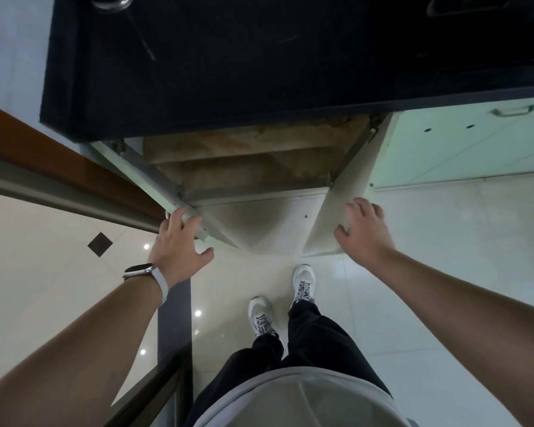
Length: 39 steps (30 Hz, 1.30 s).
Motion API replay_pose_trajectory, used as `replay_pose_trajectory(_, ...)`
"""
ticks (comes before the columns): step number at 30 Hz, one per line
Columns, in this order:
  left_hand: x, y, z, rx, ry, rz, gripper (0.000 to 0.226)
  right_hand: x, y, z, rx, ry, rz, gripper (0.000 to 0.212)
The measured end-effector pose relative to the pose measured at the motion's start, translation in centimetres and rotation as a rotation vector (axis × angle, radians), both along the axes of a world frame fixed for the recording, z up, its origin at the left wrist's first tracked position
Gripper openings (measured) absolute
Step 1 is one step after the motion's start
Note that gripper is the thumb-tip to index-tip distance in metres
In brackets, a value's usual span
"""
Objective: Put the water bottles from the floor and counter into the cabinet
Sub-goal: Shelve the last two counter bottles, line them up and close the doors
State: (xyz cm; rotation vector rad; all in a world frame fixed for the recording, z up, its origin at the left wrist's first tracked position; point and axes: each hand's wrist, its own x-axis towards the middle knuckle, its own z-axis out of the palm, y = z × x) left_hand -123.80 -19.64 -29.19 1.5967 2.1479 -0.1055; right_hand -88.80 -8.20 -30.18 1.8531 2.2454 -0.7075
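Observation:
I look straight down at a cabinet (244, 167) under a black counter (228, 72). Both of its pale doors stand swung out towards me. My left hand (178, 241) rests on the top edge of the left door (167, 195), fingers curled over it. My right hand (363, 229) lies with spread fingers on the right door (346, 195). Inside the cabinet I see worn brown shelves with nothing visible on them. No water bottle is clearly in view; a round glassy object (111, 1) sits at the counter's far left edge, cut off by the frame.
A shut pale green cabinet door with a metal handle (512, 110) is to the right. A brown wooden frame (59, 161) runs diagonally at the left. My feet in white shoes (282, 300) stand on glossy floor tiles before the cabinet.

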Motion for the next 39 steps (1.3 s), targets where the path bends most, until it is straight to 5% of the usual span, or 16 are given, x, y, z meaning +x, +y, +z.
replay_pose_trajectory(7, 0.6, 3.8, 0.4, 0.02, 0.042, 0.029, 0.053, -3.4, 2.2, -0.3, -0.001, 0.088, 0.391, 0.046)
replay_pose_trajectory(15, 2.5, 9.5, 0.7, 0.075, 0.225, -0.079, 0.073, -5.6, 8.4, -0.7, 0.205, -0.105, 0.583, 0.065)
replay_pose_trajectory(22, 3.0, 14.6, -0.1, 0.268, 0.333, -0.131, 0.091, -8.4, 12.3, -1.3, 0.338, -0.042, 0.653, 0.088)
replay_pose_trajectory(25, 2.9, 17.6, 0.4, 0.371, 0.282, -0.081, 0.088, -10.0, 13.9, -1.1, 0.378, -0.051, 0.693, 0.093)
replay_pose_trajectory(29, 2.5, 20.9, 0.5, 0.432, 0.148, -0.273, 0.086, -12.1, 16.2, -0.6, 0.38, -0.138, 0.695, 0.101)
replay_pose_trajectory(39, -5.3, 16.5, -2.0, 0.216, 0.233, -0.494, 0.123, -15.5, 19.2, -0.9, 0.391, -0.183, 0.613, 0.099)
